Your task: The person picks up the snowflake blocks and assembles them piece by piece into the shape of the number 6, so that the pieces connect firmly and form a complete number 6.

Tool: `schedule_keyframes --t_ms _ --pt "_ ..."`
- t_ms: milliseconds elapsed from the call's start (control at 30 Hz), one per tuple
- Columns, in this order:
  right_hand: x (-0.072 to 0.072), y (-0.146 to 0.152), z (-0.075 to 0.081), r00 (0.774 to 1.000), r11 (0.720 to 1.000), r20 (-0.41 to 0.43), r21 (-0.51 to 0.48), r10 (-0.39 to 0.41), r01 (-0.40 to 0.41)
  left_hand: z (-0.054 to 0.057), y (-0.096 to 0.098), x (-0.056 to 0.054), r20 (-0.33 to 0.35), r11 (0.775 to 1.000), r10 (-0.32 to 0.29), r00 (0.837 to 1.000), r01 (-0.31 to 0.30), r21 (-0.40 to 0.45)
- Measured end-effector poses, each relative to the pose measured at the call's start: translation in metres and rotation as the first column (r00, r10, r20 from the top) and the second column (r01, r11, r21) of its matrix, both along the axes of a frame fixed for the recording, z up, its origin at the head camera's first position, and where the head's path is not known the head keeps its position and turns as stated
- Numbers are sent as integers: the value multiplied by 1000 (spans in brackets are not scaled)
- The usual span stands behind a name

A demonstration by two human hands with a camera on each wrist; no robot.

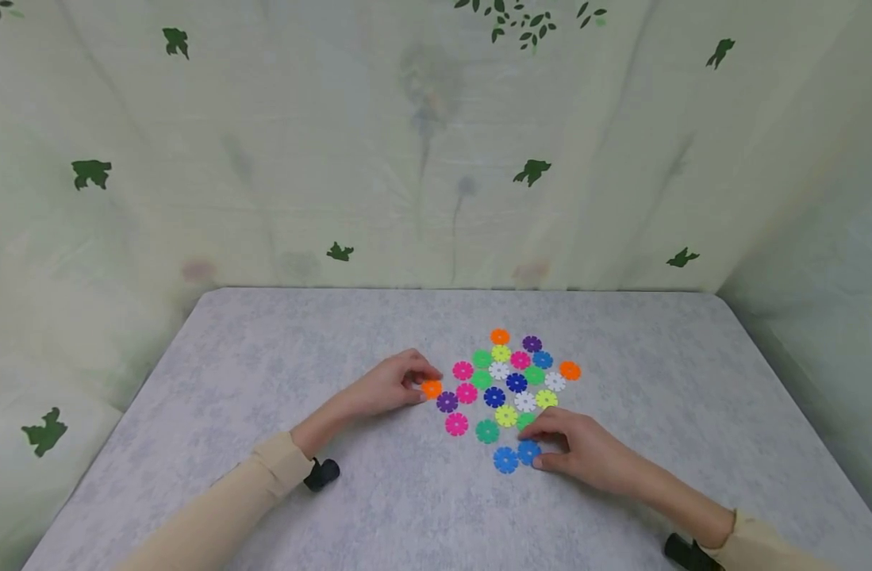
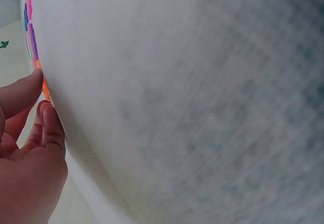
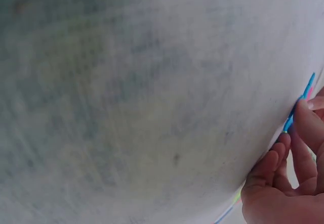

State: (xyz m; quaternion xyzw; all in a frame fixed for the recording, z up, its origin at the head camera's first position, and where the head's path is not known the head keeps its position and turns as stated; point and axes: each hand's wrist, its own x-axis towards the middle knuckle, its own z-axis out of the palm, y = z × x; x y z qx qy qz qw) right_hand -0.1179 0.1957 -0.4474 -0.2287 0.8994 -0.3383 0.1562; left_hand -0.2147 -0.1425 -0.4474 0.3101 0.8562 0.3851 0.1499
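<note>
Between thumb and fingers, my left hand [image 1: 391, 383] pinches an orange notched disc [image 1: 432, 388] at the left end of a flat group of such discs. The left wrist view shows that orange disc [image 2: 45, 89] edge-on at the fingertips. A purple disc [image 1: 447, 402] lies right beside it. At the group's near side, my right hand [image 1: 585, 452] pinches a light blue disc [image 1: 529, 453] by its edges. Left of that disc lies another light blue disc [image 1: 505, 460]. A green disc [image 1: 526, 419] is partly hidden behind the right fingers.
Several more discs in pink [image 1: 456, 424], dark blue [image 1: 494, 397], white [image 1: 524, 401], yellow [image 1: 505, 415] and other colours lie close together on the grey table [image 1: 264, 333]. A pale curtain [image 1: 378, 159] with leaf prints hangs behind the table and along its sides.
</note>
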Motion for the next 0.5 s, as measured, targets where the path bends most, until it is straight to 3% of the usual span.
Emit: schedule_keyframes --t_ms 200,500 --pt "-1 1 2 1000 1000 27 -18 2 -1 0 4 1 -22 1000 2 1000 -2 -31" --pt "0 -1 5 997 995 78 -98 -13 21 3 8 6 -81 996 73 994 -76 -42"
